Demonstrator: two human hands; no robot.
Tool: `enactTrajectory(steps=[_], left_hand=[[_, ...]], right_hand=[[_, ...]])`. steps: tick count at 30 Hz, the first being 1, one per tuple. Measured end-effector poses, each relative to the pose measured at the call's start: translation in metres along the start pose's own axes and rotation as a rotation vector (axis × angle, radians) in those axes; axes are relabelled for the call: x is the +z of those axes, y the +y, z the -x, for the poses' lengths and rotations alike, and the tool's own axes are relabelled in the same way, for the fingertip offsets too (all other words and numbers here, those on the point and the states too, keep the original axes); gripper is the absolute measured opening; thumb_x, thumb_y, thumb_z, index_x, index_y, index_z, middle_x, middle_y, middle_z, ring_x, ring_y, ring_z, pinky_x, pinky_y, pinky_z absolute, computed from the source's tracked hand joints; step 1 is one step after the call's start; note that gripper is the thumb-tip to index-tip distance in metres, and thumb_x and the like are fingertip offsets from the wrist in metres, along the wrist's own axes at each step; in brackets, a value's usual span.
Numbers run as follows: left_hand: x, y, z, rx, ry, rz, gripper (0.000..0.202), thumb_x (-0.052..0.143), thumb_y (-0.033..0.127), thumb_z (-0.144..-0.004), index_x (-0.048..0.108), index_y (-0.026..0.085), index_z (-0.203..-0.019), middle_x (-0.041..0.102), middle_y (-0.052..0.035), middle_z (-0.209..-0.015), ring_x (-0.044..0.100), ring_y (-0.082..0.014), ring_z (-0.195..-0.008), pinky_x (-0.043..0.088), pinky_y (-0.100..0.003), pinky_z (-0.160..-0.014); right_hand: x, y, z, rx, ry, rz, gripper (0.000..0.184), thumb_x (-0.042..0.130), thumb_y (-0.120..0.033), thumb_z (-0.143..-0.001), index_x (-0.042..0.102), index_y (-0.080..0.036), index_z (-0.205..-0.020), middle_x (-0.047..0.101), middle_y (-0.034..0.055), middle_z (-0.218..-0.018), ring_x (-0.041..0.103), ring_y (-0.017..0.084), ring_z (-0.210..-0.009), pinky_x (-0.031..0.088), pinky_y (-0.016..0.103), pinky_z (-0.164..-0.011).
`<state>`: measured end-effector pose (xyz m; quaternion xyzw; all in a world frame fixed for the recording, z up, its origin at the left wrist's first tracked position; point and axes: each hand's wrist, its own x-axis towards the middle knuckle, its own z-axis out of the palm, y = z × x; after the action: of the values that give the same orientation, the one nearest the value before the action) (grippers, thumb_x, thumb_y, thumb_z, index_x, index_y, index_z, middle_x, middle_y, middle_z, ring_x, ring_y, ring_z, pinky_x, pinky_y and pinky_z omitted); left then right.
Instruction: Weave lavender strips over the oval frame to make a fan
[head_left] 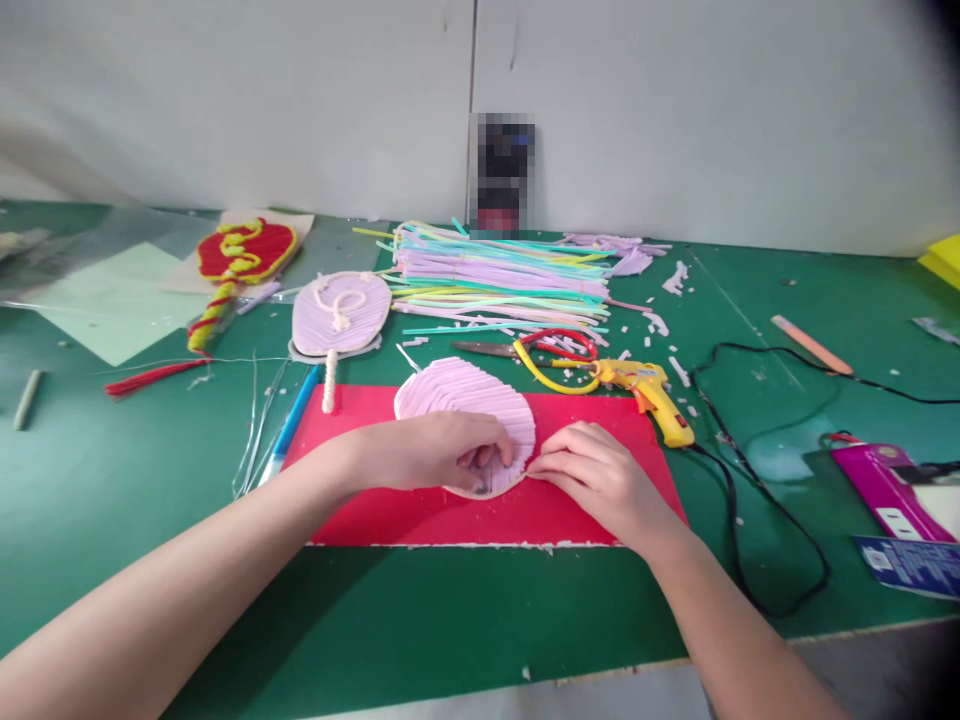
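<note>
A lilac fan face (480, 385) made of side-by-side pipe cleaners lies on a red sheet (360, 520). A thin cream pipe cleaner (501, 494) runs along its rim. My left hand (450, 450) lies over the fan's lower left, its fingers curled down against the surface; its fingertips are partly hidden. At the fan's right rim, my right hand (592, 475) has thumb and fingers pinched together on the cream edging.
Behind lie bundled pastel pipe cleaners (502, 270), scissors (555, 350) and a yellow glue gun (645, 390) with a black cord (739, 500). A finished-looking lilac fan (341, 310) and a red-and-yellow fan (247, 250) lie left. A blue pen (296, 420) touches the red sheet.
</note>
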<state>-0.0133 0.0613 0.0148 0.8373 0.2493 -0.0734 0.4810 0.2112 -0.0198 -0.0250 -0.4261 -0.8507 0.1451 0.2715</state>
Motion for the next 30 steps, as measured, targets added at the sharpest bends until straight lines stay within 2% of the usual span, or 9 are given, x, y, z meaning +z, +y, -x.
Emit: enactTrajectory(steps=[8,18,30], left_hand=[[0.0005,0.0022,0.0013,0.042,0.026,-0.021,0.025,0.056,0.011,-0.075,0.057,0.02,-0.098,0.054,0.0019,-0.085,0.048,-0.0101,-0.072,0.036,-0.019,-0.062],[0.0044,-0.0047,-0.0001,0.041,0.049,0.022,0.021,0.054,0.012,-0.075,0.056,0.021,-0.094,0.054,0.0025,-0.084,0.049,-0.0105,-0.072,0.035,-0.02,-0.061],[0.0068,0.0001,0.0012,0.053,0.092,-0.018,0.02,0.055,0.013,-0.075,0.057,0.021,-0.093,0.056,0.0022,-0.084,0.05,-0.0107,-0.072,0.035,-0.02,-0.061]], right_hand=[[0.0001,0.0011,0.001,0.011,-0.009,0.006,0.02,0.051,-0.023,-0.092,0.07,-0.019,-0.086,0.067,0.0043,-0.085,0.056,0.015,-0.08,0.044,0.032,-0.075],[0.0005,0.0019,0.0006,0.003,0.002,0.009,0.021,0.051,-0.023,-0.092,0.07,-0.02,-0.086,0.067,0.0044,-0.084,0.057,0.015,-0.079,0.045,0.032,-0.075],[0.0008,0.0017,0.0009,0.007,0.0,0.011,0.02,0.051,-0.023,-0.092,0.07,-0.02,-0.087,0.067,0.0047,-0.085,0.058,0.016,-0.08,0.046,0.032,-0.075]])
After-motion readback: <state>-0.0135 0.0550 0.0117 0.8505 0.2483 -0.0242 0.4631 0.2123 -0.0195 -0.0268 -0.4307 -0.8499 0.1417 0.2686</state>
